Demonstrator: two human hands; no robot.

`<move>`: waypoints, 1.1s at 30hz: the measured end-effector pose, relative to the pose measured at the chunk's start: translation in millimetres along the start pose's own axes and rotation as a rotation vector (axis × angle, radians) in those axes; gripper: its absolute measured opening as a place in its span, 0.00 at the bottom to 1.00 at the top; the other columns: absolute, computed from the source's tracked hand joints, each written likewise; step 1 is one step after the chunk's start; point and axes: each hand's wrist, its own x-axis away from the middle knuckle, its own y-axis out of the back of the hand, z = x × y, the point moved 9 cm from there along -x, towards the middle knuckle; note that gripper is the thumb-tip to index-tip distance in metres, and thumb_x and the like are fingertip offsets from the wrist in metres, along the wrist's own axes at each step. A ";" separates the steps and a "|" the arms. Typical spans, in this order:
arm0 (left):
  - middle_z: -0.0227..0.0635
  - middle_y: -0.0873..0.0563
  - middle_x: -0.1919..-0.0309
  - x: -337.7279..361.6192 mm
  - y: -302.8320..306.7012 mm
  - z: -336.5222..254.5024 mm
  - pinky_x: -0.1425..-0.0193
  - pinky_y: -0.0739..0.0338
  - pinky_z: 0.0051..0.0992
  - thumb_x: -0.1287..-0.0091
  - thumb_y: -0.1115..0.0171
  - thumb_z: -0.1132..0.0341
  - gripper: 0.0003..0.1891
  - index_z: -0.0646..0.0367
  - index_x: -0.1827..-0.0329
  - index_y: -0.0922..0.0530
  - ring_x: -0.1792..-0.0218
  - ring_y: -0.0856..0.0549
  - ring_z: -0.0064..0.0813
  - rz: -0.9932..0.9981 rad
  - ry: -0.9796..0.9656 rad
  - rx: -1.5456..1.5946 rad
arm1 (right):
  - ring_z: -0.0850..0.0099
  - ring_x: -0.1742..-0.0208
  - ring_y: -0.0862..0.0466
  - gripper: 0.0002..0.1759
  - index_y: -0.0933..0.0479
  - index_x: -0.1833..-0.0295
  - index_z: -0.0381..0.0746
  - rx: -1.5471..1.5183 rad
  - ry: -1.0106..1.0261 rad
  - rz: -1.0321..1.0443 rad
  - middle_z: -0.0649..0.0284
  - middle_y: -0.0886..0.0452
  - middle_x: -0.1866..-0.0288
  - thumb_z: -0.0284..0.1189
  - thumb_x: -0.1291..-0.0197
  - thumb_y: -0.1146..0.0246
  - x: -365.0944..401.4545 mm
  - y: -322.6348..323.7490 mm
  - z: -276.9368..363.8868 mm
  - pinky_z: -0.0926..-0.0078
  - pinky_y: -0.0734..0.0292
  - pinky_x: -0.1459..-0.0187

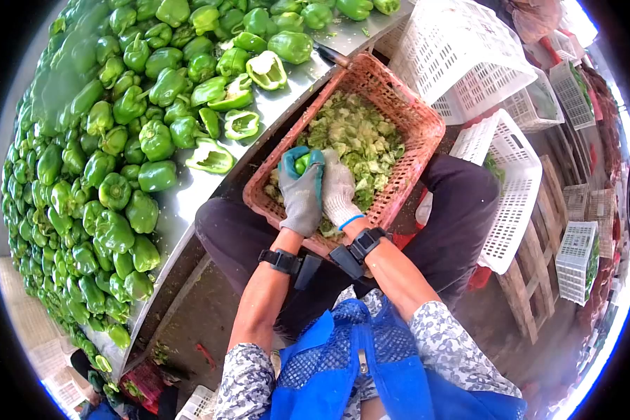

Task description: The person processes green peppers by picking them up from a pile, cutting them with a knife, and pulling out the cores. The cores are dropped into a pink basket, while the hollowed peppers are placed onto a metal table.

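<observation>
My left hand (302, 192), in a grey and teal glove, is closed round a green pepper (302, 164) over the near left part of a pink basket (416, 129). Pressed against it on the right is my right hand (338, 185), in a whitish knit glove; its fingers are curled and what they hold, if anything, is hidden. Pale green pepper scraps (360, 129) fill much of the basket, which stands between my knees. Cut pepper halves (212, 156) lie with their hollow sides up on the metal table edge, left of the basket.
A large heap of whole green peppers (112, 231) covers the metal table (178, 203) at left. White crates (507, 189) stand at the right beside a wooden pallet (528, 280). A dark-handled tool (331, 54) lies at the table edge. Part of another person (101, 409) shows at lower left.
</observation>
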 end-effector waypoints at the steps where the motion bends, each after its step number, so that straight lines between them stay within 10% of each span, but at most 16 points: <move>1: 0.23 0.18 0.58 -0.8 0.8 0.7 0.53 0.24 0.19 0.28 0.30 0.67 0.10 0.56 0.48 0.20 0.58 0.22 0.14 0.015 0.030 -0.015 | 0.42 0.56 0.14 0.17 0.28 0.43 0.42 -0.038 -0.013 0.016 0.44 0.15 0.60 0.34 0.34 0.36 -1.2 -1.0 -2.1 0.45 0.20 0.57; 7: 0.26 0.12 0.53 -21.0 12.9 34.0 0.42 0.24 0.22 0.30 0.36 0.72 0.09 0.57 0.48 0.15 0.53 0.16 0.21 0.104 0.185 0.092 | 0.43 0.60 0.13 0.34 0.31 0.35 0.39 0.130 0.295 0.001 0.45 0.13 0.61 0.40 0.44 0.29 12.8 10.7 9.1 0.47 0.17 0.61; 12: 0.29 0.13 0.53 -22.8 17.0 51.8 0.46 0.19 0.25 0.25 0.40 0.69 0.09 0.58 0.46 0.17 0.52 0.15 0.24 0.200 0.277 0.219 | 0.52 0.66 0.12 0.28 0.26 0.37 0.38 -0.059 0.575 -0.050 0.47 0.14 0.63 0.38 0.42 0.34 7.0 35.4 9.1 0.55 0.16 0.66; 15: 0.33 0.13 0.49 -8.5 3.9 49.2 0.57 0.11 0.37 0.22 0.43 0.60 0.13 0.52 0.40 0.19 0.52 0.13 0.30 0.343 0.402 0.333 | 0.63 0.72 0.14 0.24 0.26 0.37 0.38 -0.865 0.013 0.555 0.53 0.13 0.63 0.36 0.36 0.39 -0.8 26.1 -15.2 0.65 0.18 0.74; 23: 0.34 0.14 0.53 14.0 -26.6 29.8 0.60 0.15 0.36 0.24 0.38 0.52 0.17 0.52 0.42 0.21 0.53 0.14 0.35 0.432 0.617 0.651 | 0.68 0.73 0.15 0.18 0.24 0.42 0.43 -1.567 -0.181 0.764 0.48 0.14 0.59 0.39 0.32 0.44 0.7 37.8 -26.1 0.75 0.25 0.79; 27: 0.36 0.14 0.51 9.1 -26.8 22.9 0.60 0.16 0.36 0.25 0.38 0.49 0.19 0.51 0.42 0.21 0.53 0.13 0.36 0.432 0.569 0.701 | 0.66 0.52 0.12 0.30 0.26 0.32 0.43 -0.915 -0.169 0.497 0.51 0.15 0.47 0.53 0.29 0.44 -12.2 54.3 -47.8 0.65 0.13 0.58; 30: 0.37 0.13 0.49 2.6 -20.0 11.1 0.57 0.13 0.39 0.24 0.42 0.46 0.22 0.53 0.39 0.22 0.54 0.12 0.38 0.305 0.368 0.503 | 0.56 0.46 0.16 0.40 0.31 0.26 0.44 -0.221 0.291 0.100 0.56 0.19 0.43 0.64 0.26 0.55 -41.5 56.4 -73.5 0.50 0.22 0.39; 33: 0.37 0.16 0.43 2.7 -16.3 -20.4 0.39 0.18 0.41 0.22 0.44 0.53 0.19 0.54 0.37 0.23 0.44 0.16 0.38 0.263 -0.129 -0.076 | 0.62 0.50 0.17 0.40 0.29 0.28 0.44 -1.421 -0.407 0.222 0.59 0.18 0.49 0.66 0.27 0.54 -33.7 14.2 -97.0 0.58 0.24 0.39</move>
